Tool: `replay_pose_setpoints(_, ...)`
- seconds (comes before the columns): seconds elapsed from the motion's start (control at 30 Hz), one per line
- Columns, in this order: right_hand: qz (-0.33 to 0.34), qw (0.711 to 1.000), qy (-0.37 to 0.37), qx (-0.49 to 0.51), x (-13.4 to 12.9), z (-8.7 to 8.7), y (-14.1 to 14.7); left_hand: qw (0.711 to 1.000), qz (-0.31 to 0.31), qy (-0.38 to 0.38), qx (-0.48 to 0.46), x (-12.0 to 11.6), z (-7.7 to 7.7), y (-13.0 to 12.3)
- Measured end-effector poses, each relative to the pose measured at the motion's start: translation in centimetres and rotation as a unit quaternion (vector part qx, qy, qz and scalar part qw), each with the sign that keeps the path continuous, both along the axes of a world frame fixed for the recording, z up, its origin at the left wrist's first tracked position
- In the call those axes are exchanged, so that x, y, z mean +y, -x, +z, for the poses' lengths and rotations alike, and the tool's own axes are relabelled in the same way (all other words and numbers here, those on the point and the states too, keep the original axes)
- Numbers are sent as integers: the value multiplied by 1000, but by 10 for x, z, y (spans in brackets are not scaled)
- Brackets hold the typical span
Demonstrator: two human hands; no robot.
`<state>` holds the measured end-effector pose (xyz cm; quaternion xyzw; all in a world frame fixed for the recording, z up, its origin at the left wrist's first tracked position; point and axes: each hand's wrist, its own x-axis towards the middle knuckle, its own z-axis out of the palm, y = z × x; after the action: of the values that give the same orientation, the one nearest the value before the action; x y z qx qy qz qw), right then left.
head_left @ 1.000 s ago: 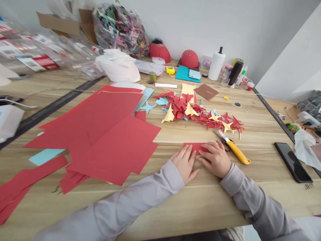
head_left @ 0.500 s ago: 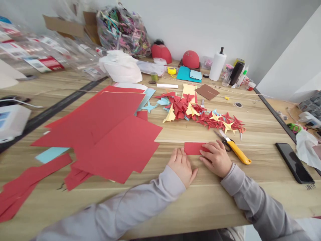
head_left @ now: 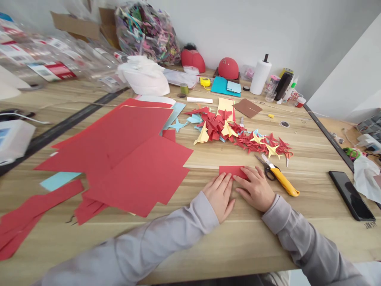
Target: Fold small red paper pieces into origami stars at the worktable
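Observation:
A small red paper rectangle point(head_left: 232, 172) lies flat on the wooden table, just below the pile of folded paper. My left hand point(head_left: 219, 197) has its fingertips on the paper's near edge. My right hand point(head_left: 256, 190) presses its fingers on the right part of the paper, hiding that end. Just right of my right hand lie black-handled scissors point(head_left: 266, 167) and a yellow utility knife point(head_left: 282, 182). Neither hand touches them.
Large red card sheets point(head_left: 127, 159) overlap to the left. A heap of folded red, yellow and blue paper shapes point(head_left: 238, 135) lies ahead. A black phone point(head_left: 351, 195) lies at the right. Clear plastic bottles point(head_left: 59, 59) and a bag of paper scraps point(head_left: 145, 35) stand behind.
My left hand drew back from the paper, then returned with its fingertips on the near edge. The red paper shifted slightly, and my right hand stayed on it.

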<state>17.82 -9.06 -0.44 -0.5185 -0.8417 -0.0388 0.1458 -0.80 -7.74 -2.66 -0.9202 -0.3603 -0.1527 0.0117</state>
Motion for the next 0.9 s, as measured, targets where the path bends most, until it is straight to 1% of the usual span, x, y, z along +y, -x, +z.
replay_pose_setpoints(0.13,6,1000,14,-22,0,1,0,1000,2,-3,1,0,1,0)
replay_pose_setpoints(0.23,9,1000,11,-23,0,1,0,1000,3,-9,-3,1,-1,-1)
replay_pose_setpoints(0.57,-29,997,-53,37,0,0,0,1000,1,-21,-12,1,-2,-1)
replay_pose_setpoints(0.9,-46,994,-91,44,0,6,-9,1000,-3,-24,-19,1,-5,0)
